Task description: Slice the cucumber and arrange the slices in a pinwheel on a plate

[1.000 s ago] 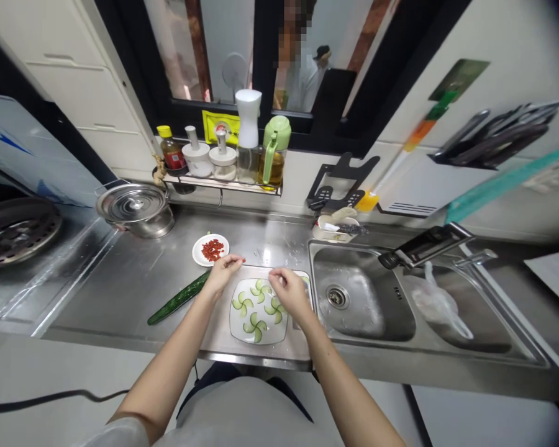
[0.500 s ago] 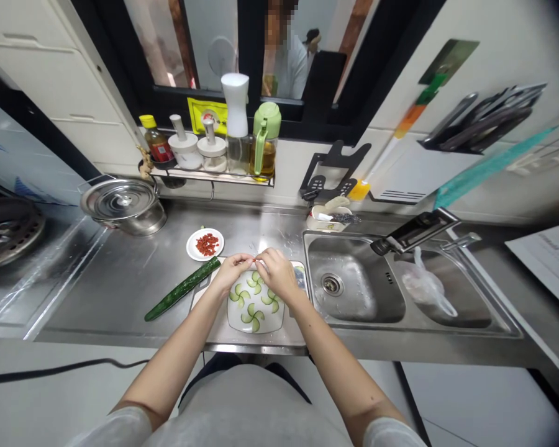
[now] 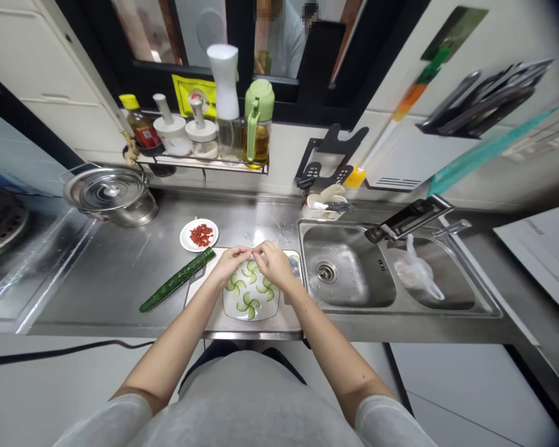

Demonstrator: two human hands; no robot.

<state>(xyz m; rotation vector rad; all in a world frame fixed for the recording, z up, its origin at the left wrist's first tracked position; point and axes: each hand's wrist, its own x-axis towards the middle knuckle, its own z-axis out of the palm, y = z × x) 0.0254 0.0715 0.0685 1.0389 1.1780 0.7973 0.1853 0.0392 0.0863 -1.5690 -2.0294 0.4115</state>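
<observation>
My left hand (image 3: 233, 262) and my right hand (image 3: 272, 263) meet at the fingertips above the far edge of a clear-white plate (image 3: 235, 308). Both are pinched closed; what lies between the fingers is too small to make out. Several pinwheels of green cucumber slices (image 3: 248, 305) lie on the plate, which rests on a cutting board (image 3: 289, 321). Left of the board, a long piece of cucumber (image 3: 177, 280) lies slantwise, its upper end at the board's corner. Behind it stands a small white dish (image 3: 184, 238) holding red bits (image 3: 201, 235).
A double sink (image 3: 349, 267) with a tap (image 3: 410, 217) and a plastic bag (image 3: 418, 270) is at right. A lidded steel pot (image 3: 114, 195) stands at left. Behind hangs a rack (image 3: 200, 162) of seasoning bottles. A person (image 3: 284, 40) shows in the window.
The whole view has shifted, so the counter and rack sit slightly higher and further left. My hands stay together over the plate, with the fingertips still meeting.
</observation>
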